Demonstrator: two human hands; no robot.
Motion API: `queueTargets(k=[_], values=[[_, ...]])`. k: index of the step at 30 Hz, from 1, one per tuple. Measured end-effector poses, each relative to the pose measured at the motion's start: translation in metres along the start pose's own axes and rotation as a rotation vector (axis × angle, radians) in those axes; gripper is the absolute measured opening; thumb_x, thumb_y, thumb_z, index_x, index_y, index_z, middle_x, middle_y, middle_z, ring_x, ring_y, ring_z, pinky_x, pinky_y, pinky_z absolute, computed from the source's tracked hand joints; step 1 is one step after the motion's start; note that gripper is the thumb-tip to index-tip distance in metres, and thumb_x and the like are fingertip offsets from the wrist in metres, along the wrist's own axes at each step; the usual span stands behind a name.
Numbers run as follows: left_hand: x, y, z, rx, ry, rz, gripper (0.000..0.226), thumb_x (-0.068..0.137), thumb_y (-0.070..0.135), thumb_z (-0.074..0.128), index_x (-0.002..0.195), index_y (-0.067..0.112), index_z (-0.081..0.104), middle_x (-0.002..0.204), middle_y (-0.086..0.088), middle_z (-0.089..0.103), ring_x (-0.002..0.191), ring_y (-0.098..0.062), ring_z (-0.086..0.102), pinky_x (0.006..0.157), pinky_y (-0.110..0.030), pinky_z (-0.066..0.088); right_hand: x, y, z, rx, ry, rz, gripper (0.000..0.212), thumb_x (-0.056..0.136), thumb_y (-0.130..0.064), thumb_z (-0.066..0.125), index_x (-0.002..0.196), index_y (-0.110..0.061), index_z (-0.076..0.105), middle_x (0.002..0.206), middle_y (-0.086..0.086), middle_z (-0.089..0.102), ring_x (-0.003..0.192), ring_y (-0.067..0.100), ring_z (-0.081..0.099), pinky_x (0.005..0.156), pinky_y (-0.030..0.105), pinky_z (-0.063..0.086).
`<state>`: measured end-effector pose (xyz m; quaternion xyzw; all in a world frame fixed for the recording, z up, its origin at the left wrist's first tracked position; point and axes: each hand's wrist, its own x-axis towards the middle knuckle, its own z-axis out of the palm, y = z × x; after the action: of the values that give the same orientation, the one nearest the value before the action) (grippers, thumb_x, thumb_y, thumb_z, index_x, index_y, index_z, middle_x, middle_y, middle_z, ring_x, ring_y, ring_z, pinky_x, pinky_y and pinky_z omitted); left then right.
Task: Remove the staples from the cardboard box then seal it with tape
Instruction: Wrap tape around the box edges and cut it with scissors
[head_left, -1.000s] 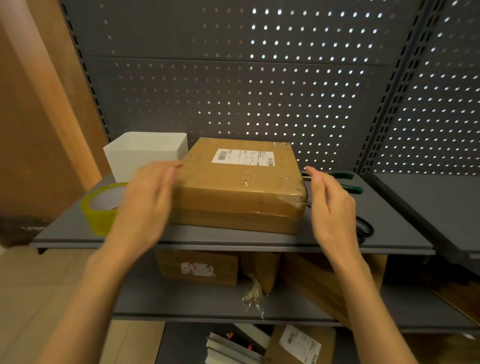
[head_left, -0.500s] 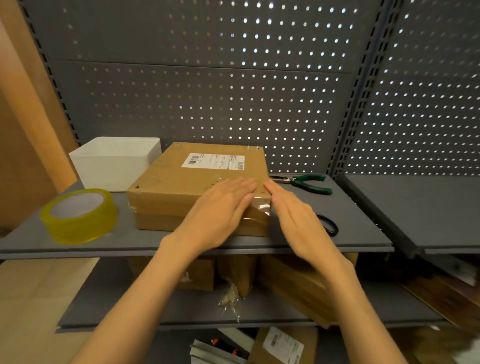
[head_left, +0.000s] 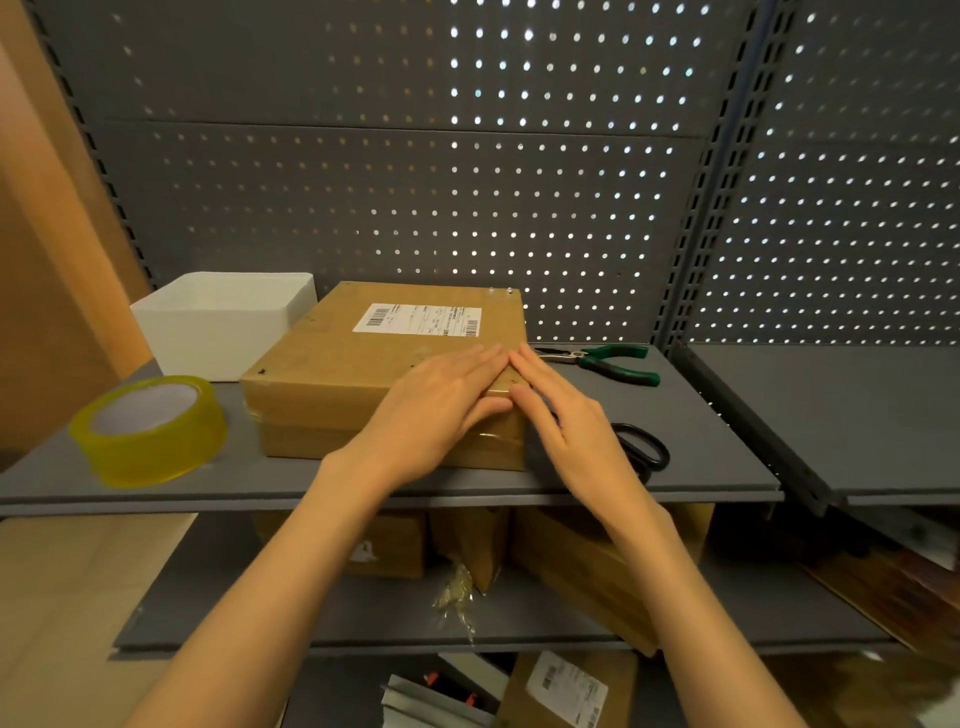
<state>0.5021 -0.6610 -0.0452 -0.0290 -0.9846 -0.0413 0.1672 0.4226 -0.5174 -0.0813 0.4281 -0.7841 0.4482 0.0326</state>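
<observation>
The cardboard box (head_left: 363, 374) lies flat on the upper grey shelf (head_left: 701, 457), a little left of the frame's centre, with a white shipping label (head_left: 418, 319) on its top near the far edge. Both hands lie on the box's near right corner. The left hand (head_left: 436, 410) rests flat on the top with fingers straight and together, grasping nothing. The right hand (head_left: 566, 415) lies beside it, fingers also extended and released, running along the right edge of the box; the fingertips of the two hands nearly meet. Clear tape (head_left: 493, 436) shines on the front face of that corner, below the hands.

At the left of the frame a roll of yellowish packing tape (head_left: 150, 431) stands on the shelf near its front edge, apart from the box. Behind it, a white open container (head_left: 223, 322) sits just beside the box's left rear. To the right of the box, green-handled pliers (head_left: 608, 361) lie toward the back of the shelf, and black-handled scissors (head_left: 644, 449) lie nearer the front, partly hidden by the right hand. More cardboard boxes (head_left: 576, 571) fill the shelf below.
</observation>
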Motion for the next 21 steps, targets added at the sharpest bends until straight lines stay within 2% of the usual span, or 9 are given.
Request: queueTargets(k=[2, 5, 8, 11, 14, 18, 21], values=[[0.001, -0.002, -0.001, 0.038, -0.016, 0.018, 0.059, 0.096, 0.044, 0.035, 0.147, 0.018, 0.024, 0.154, 0.001, 0.025, 0.141, -0.012, 0.022, 0.112, -0.026, 0.016, -0.001, 0.004, 0.001, -0.042, 0.0, -0.02, 0.052, 0.092, -0.048, 0.034, 0.141, -0.032, 0.03, 0.151, -0.011, 0.027, 0.138, 0.004, 0.026, 0.114, 0.029, 0.023], [0.001, -0.001, -0.001, 0.072, -0.037, 0.029, 0.061, 0.095, 0.044, 0.035, 0.148, 0.017, 0.02, 0.155, -0.001, 0.022, 0.142, -0.014, 0.02, 0.113, -0.026, 0.013, 0.0, 0.007, -0.001, -0.091, -0.034, -0.041, 0.058, 0.089, -0.052, 0.028, 0.143, -0.032, 0.025, 0.152, -0.013, 0.018, 0.142, 0.005, 0.015, 0.117, 0.036, 0.019], [-0.001, -0.002, 0.0, 0.085, -0.069, 0.023, 0.063, 0.096, 0.042, 0.037, 0.149, 0.016, 0.013, 0.156, -0.002, 0.014, 0.143, -0.013, 0.013, 0.113, -0.024, 0.006, -0.002, 0.009, -0.003, -0.087, -0.1, -0.033, 0.06, 0.088, -0.054, 0.028, 0.144, -0.038, 0.015, 0.151, -0.02, 0.007, 0.142, 0.001, 0.003, 0.118, 0.034, 0.013], [0.001, -0.005, -0.005, 0.017, -0.157, 0.032, 0.067, 0.096, 0.038, 0.041, 0.149, 0.015, 0.007, 0.157, -0.002, 0.004, 0.144, -0.012, 0.004, 0.112, -0.023, 0.0, -0.007, 0.007, -0.007, 0.007, -0.154, 0.005, 0.061, 0.089, -0.05, 0.035, 0.144, -0.04, 0.01, 0.154, -0.019, 0.002, 0.141, -0.004, -0.002, 0.115, 0.024, 0.009], [0.002, -0.006, -0.008, -0.121, -0.134, -0.029, 0.066, 0.096, 0.038, 0.04, 0.149, 0.013, 0.01, 0.157, -0.004, 0.006, 0.144, -0.012, 0.005, 0.115, -0.025, 0.003, -0.012, -0.001, -0.005, 0.17, -0.088, 0.048, 0.056, 0.089, -0.048, 0.039, 0.139, -0.047, 0.013, 0.156, -0.015, 0.01, 0.14, -0.005, 0.008, 0.113, 0.019, 0.015], [-0.002, -0.002, 0.001, 0.016, -0.02, -0.032, 0.061, 0.096, 0.045, 0.03, 0.148, 0.016, 0.018, 0.156, 0.0, 0.017, 0.143, -0.011, 0.013, 0.113, -0.022, 0.004, -0.012, -0.006, 0.004, 0.039, 0.025, 0.028, 0.042, 0.094, -0.039, 0.043, 0.134, -0.046, 0.034, 0.153, -0.008, 0.025, 0.138, 0.006, 0.025, 0.112, 0.025, 0.024], [-0.003, -0.001, 0.003, 0.025, 0.037, -0.031, 0.058, 0.096, 0.045, 0.032, 0.147, 0.018, 0.024, 0.154, 0.002, 0.025, 0.141, -0.011, 0.019, 0.113, -0.023, 0.01, -0.011, -0.005, 0.005, 0.085, 0.081, 0.024, 0.038, 0.093, -0.031, 0.05, 0.128, -0.043, 0.041, 0.149, -0.005, 0.032, 0.133, 0.006, 0.032, 0.109, 0.022, 0.028]])
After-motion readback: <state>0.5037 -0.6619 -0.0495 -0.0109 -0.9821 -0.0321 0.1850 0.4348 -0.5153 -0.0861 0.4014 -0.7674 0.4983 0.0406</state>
